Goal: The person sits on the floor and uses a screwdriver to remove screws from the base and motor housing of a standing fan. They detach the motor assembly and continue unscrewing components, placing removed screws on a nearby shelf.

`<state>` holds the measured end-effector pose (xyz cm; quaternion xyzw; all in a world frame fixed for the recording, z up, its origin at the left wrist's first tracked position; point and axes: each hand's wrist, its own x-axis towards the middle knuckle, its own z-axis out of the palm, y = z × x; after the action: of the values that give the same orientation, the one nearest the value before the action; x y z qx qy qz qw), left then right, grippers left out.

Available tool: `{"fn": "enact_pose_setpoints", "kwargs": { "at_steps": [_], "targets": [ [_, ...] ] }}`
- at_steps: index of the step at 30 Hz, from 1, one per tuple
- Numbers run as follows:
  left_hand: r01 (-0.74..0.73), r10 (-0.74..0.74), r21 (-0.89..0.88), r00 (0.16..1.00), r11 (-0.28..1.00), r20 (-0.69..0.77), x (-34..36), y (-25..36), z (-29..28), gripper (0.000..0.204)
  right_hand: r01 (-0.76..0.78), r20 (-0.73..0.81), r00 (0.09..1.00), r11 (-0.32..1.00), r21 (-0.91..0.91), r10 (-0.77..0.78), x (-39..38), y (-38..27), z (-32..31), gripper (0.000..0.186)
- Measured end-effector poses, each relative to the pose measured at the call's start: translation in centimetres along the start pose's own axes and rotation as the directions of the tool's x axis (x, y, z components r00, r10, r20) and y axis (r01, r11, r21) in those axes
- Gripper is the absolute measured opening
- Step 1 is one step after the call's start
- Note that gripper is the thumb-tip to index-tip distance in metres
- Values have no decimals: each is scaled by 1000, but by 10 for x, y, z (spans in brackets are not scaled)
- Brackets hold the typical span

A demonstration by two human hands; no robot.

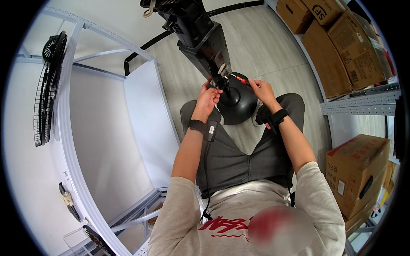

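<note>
A tall black fan stand rises from a round black base [241, 109] on the floor between my feet. Its boxy black housing [205, 47] leans toward the top of the view, with wires and small parts exposed at the lower end. My left hand [208, 99] has its fingers bent around the lower left edge of that housing; its fingertips are partly hidden. In my right hand [262, 90] is a screwdriver [242, 80] with a red and dark handle, pointing left at the exposed parts. Whether its tip touches them I cannot tell.
A white metal rack [70, 106] stands at the left, with a black fan grille [47, 94] on it. Cardboard boxes [356, 49] fill a shelf [363, 102] at the right; another large box [356, 170] sits below. A cable [207, 166] hangs from my left wrist strap.
</note>
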<state>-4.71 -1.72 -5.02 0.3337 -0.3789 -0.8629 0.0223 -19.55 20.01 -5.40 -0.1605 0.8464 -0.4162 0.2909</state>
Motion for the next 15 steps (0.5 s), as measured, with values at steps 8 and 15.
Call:
{"fn": "enact_pose_setpoints", "kwargs": {
  "at_steps": [8,15],
  "targets": [
    [9,-8,19,998,1000,-58,-2,1,6,64,166,-138,977,986,19,-162,-3,3,4,53],
    [4,-3,20,1000,1000,-3,-2,0,0,67,224,-239,948,974,43,-208,-10,-2,13,48]
  ]
}}
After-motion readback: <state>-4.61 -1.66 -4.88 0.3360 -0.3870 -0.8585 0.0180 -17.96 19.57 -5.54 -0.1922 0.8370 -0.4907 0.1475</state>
